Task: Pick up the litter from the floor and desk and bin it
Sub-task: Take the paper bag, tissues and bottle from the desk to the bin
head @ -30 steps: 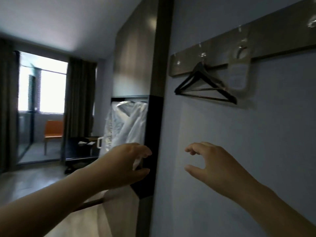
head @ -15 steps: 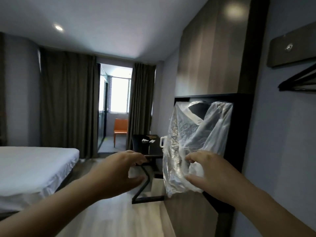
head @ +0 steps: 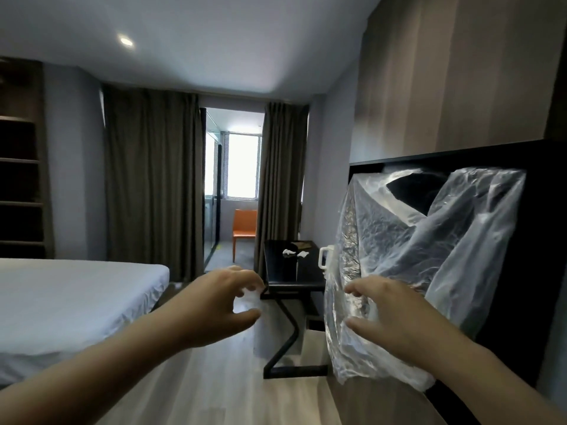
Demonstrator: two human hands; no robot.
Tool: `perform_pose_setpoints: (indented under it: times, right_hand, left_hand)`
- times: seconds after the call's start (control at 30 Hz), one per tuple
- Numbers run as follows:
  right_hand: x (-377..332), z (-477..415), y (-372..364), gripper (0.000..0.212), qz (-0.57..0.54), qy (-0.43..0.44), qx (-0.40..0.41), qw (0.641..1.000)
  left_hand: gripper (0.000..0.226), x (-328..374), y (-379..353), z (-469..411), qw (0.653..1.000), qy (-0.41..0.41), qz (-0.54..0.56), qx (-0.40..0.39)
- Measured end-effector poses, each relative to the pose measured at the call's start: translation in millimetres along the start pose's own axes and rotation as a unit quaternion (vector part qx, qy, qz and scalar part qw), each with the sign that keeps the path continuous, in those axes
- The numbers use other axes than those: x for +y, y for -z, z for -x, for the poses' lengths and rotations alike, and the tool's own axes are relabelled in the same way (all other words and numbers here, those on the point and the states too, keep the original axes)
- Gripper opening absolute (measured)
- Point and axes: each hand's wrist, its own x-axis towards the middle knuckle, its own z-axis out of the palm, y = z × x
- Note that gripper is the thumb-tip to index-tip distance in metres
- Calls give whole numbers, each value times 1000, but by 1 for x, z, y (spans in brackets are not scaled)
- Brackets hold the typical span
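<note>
Two crumpled white scraps of litter lie on a black desk against the right wall, well beyond my hands. My left hand reaches forward at mid-height with its fingers spread, holding nothing. Fingers also apart, my right hand hovers just in front of a clear plastic bag that hangs in a black wall niche. I cannot tell whether it touches the bag. A pale bin-like shape stands under the desk, partly hidden by my left hand.
A white bed fills the left side. Wooden floor runs between the bed and the desk. Dark curtains flank a glazed opening with an orange chair behind it. A white handle sticks out beside the bag.
The view has swung left from the wall with the coat hanger to the room, bringing the bed, the desk and the bag into sight. Both hands stay stretched out with fingers apart.
</note>
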Motion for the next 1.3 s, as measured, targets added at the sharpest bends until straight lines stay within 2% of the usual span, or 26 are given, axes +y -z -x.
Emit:
perform_pose_setpoints:
  times: [0.33, 0.8, 0.93, 1.3]
  right_hand:
    - [50, -147, -82, 47, 3, 15, -46, 999]
    - [21, -397, -217, 46, 14, -11, -69, 997]
    - [23, -455, -256, 43, 7, -28, -93, 995]
    - [89, -627, -360, 42, -21, -65, -83, 994]
  left_hand:
    - [44, -103, -58, -121, 999, 25, 2, -20]
    - [41, -357, -102, -283, 999, 24, 43, -13]
    - [40, -416, -134, -321, 997, 25, 64, -40]
    - [41, -553, -212, -477, 996, 25, 49, -76]
